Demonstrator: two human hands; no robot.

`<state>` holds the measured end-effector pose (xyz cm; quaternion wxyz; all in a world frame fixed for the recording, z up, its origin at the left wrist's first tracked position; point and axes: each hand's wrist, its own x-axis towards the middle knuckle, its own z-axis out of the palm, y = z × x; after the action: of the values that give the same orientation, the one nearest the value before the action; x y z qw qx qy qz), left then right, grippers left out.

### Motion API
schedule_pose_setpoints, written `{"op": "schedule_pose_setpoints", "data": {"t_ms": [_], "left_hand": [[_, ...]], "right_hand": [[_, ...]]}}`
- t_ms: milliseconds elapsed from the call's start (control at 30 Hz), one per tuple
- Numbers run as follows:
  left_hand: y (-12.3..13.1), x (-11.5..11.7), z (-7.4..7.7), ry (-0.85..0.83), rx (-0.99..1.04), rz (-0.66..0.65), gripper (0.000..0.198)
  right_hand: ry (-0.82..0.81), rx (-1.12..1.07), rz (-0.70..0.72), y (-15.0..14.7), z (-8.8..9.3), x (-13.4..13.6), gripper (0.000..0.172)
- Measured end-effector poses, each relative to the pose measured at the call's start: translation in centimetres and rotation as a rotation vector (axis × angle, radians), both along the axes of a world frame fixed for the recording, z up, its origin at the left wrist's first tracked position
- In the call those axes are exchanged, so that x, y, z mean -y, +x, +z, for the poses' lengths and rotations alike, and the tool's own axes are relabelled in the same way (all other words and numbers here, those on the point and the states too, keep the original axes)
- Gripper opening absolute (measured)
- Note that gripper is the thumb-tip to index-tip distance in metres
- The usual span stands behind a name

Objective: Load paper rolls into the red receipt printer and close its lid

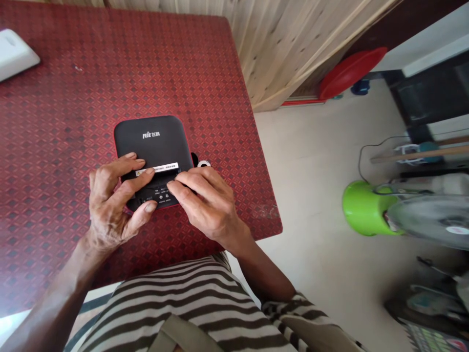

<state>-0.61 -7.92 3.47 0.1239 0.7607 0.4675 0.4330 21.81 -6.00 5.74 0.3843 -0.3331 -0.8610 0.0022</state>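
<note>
- The black device [164, 151] lies on the red table [220, 98], near the front edge and the front right corner, between both hands.
- The left hand [112, 203] is spread over its left side, index finger on the white label [166, 168], thumb by its front edge.
- The right hand [210, 200] has its fingertips bunched at the device's front right part; whether they pinch anything, I cannot tell.

Resting spread left grip [113, 198] on black device [157, 150] on counter [66, 127]; holding bunched right grip [208, 200] at recess [166, 177] beside label [169, 167].
</note>
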Motion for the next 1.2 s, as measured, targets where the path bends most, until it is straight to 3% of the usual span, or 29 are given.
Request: {"op": "schedule_pose_setpoints", "data": {"t_ms": [167,267,367,467,567,833,1200], "left_hand": [[0.7,0.6,1.4,-0.134,0.127,0.042,0.044],[1.7,1.0,1.9,-0.056,0.307,0.193,0.035],[2.6,1.2,1.2,-0.082,0.612,0.345,0.041],[3.0,1.6,0.0,-0.275,0.811,0.301,0.056],[3.0,1.9,-0.4,-0.372,0.837,0.303,0.055],[2.8,2.0,0.7,-0.446,0.845,0.298,0.057],[3.2,2.1,-0.2,-0.403,0.811,0.34,0.057]], "right_hand": [[-0.024,-0.028,-0.019,0.2,0.2,0.6,0.018],[-0.037,-0.145,-0.101,0.3,-0.1,1.8,0.019],[-0.094,-0.235,-0.163,0.2,-1.1,3.3,0.01],[-0.183,-0.247,-0.178,0.0,-2.3,4.3,0.007],[-0.22,-0.233,-0.197,-0.2,-2.8,4.7,0.006],[-0.22,-0.239,-0.168,-0.1,-2.8,4.3,0.008],[-0.233,-0.229,-0.165,-0.1,-2.7,4.4,0.009]]}}
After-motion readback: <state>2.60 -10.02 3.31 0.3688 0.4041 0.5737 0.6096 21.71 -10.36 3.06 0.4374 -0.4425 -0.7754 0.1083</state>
